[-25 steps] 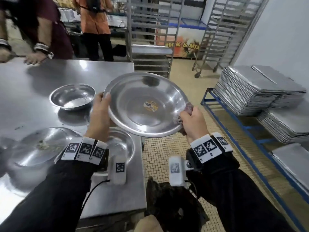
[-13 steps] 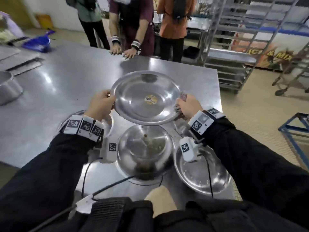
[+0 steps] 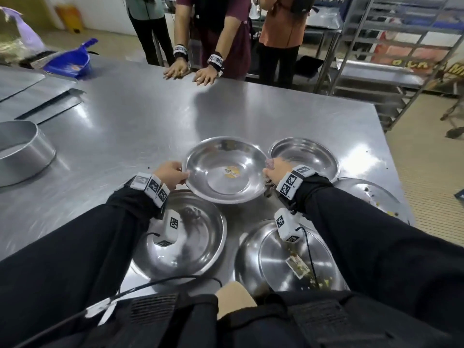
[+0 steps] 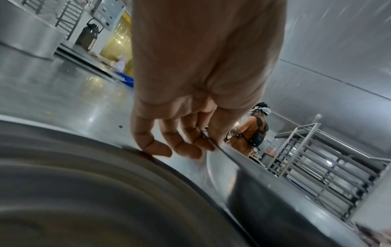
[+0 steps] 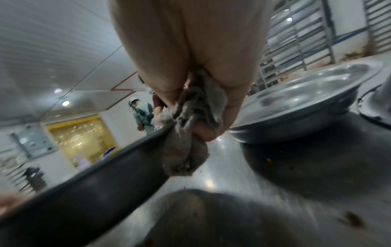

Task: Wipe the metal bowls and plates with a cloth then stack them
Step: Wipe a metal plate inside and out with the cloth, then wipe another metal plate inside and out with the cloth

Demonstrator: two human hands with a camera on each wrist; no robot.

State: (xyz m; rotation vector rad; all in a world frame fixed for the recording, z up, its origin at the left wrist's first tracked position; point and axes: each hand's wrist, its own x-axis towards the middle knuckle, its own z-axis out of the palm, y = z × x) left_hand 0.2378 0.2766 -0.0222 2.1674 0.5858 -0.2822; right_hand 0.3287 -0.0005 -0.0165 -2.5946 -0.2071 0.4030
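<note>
I hold a wide metal bowl [image 3: 226, 169] with a yellow sticker at its centre, level and low over the steel table. My left hand [image 3: 184, 175] grips its left rim, fingers under and thumb on top [image 4: 203, 142]. My right hand [image 3: 267, 169] pinches the right rim together with a grey, frayed cloth [image 5: 190, 133]. A second bowl [image 3: 180, 237] lies under my left wrist. Under my right wrist lies a plate [image 3: 288, 262] with food scraps. Beyond my right hand sit a smaller bowl [image 3: 305, 156] and a soiled plate [image 3: 371, 194].
The steel table [image 3: 125, 116] stretches far and left. A round tin [image 3: 22, 151] stands at its left and a blue dustpan [image 3: 72, 64] at the far left. Another person's hands [image 3: 190, 71] rest on the far edge. Tray racks [image 3: 376, 46] stand at right.
The bowl, tilted up and out past the table's right edge a second ago, has come left over the table and down, now level among the other dishes. Both hands kept their grip.
</note>
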